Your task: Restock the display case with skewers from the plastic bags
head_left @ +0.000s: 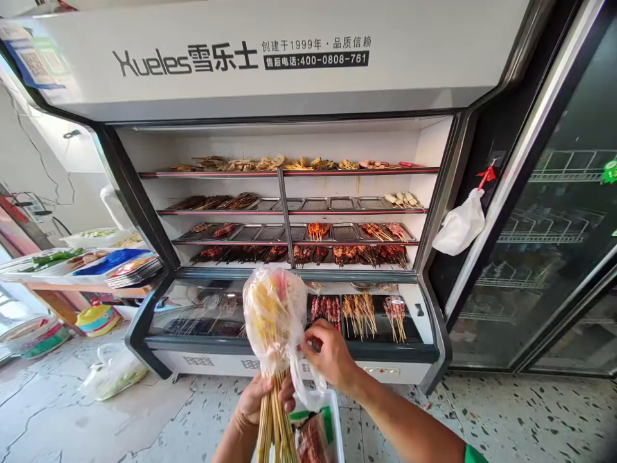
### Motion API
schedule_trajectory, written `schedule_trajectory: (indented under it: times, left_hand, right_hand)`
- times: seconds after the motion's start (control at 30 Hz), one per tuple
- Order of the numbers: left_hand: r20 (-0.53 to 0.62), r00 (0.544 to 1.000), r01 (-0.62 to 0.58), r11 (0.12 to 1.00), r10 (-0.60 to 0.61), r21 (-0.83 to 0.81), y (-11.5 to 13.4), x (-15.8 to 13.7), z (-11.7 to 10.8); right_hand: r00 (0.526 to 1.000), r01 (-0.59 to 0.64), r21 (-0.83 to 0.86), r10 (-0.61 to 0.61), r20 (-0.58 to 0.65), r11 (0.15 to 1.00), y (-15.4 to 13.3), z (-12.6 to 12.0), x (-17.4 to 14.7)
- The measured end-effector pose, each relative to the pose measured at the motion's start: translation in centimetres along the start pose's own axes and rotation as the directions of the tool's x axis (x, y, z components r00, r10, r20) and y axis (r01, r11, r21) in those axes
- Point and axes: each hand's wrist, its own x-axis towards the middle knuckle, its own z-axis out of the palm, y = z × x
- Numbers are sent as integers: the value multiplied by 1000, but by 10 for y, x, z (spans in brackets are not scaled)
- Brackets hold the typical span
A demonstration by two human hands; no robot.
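A thick bundle of skewers (276, 421) stands upright in front of me, its bare sticks pointing down. My left hand (265, 395) is wrapped around the sticks just below the food. Over the top of the bundle sits a clear plastic bag (274, 308), with yellow and pink food showing through it. At the bag's right side, my right hand (328, 354) pinches its loose plastic edge between thumb and fingers. A twisted tail of the bag hangs below that hand. Under the bundle is a white plastic bin (337, 427) containing packaged reddish meat.
A display fridge (308, 103) with shelves of skewers on metal trays stands ahead. On the left are a table (87, 286) of food trays and a plastic bag of greens (116, 373) on the floor. A white bag (460, 222) hangs beside a glass-door cooler (554, 257).
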Motion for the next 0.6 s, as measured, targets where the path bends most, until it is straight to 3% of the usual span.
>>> schedule_trajectory:
  times: [0.1,0.17,0.23,0.3,0.4,0.47,0.6]
  left_hand:
    - [107,994,-4,1000,2,25,0,3,8]
    - [139,990,-4,1000,0,26,0,5,12]
    - [144,989,-14,1000,13,6,0,6,15]
    - [82,996,-32,999,34,-19,1,7,17]
    - [-29,1000,-8,1000,8,-9,4,11,21]
    - [-83,996,17,1000,-18,-12,5,15,25]
    - [-164,986,36,999,-34,5,1,19,33]
  right_hand:
    - [989,-6,24,9,-149,1000,-1,-10,6]
    - [984,-77,201,107,-142,977,-2,-24,15]
    - [973,-200,459,232,-15,866,-7,-41,25]
    - [939,-330,646,312,147,688,-16,-62,38]
    - [880,-475,718,247,406,508,-36,-96,57]
    - [867,-470,705,129,481,531,-50,-114,68]
    - [948,-243,665,26,318,706,-63,-128,69]
